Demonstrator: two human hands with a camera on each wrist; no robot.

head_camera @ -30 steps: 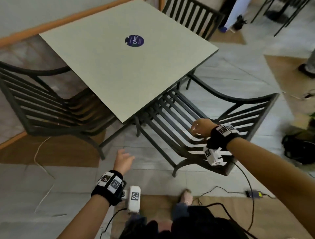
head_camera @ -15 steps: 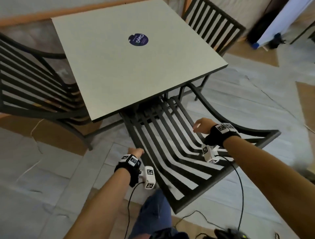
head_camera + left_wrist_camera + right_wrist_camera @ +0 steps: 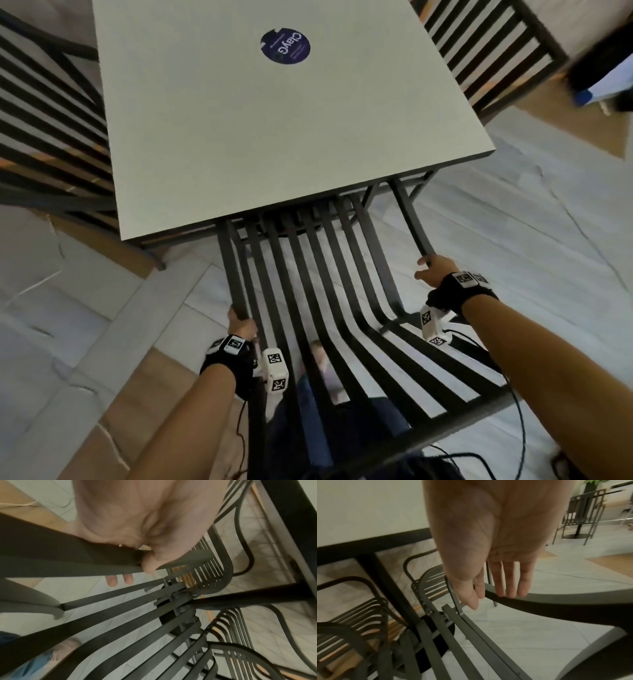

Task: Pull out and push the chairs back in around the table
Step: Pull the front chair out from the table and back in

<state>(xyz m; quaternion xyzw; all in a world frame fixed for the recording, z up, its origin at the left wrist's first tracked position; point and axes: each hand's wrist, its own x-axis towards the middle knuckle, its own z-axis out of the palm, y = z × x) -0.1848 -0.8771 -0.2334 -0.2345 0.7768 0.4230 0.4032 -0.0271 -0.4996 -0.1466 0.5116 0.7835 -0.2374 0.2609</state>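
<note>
A black metal slatted chair stands in front of me, its seat partly under the pale square table. My left hand grips the chair's left armrest. In the left wrist view the left hand has its thumb over the flat bar and its fingers curled beneath it. My right hand rests on the right armrest. In the right wrist view the right hand lays straight fingers against the curved rail, with the thumb apart from it.
A second slatted chair stands at the table's left side and a third chair at its far right. My leg and shoe show through the slats. Black cables lie on the tiled floor at lower right.
I have come round behind the chair. My left hand has moved from free air onto the left armrest and taken hold. My right hand has shifted to the right armrest.
</note>
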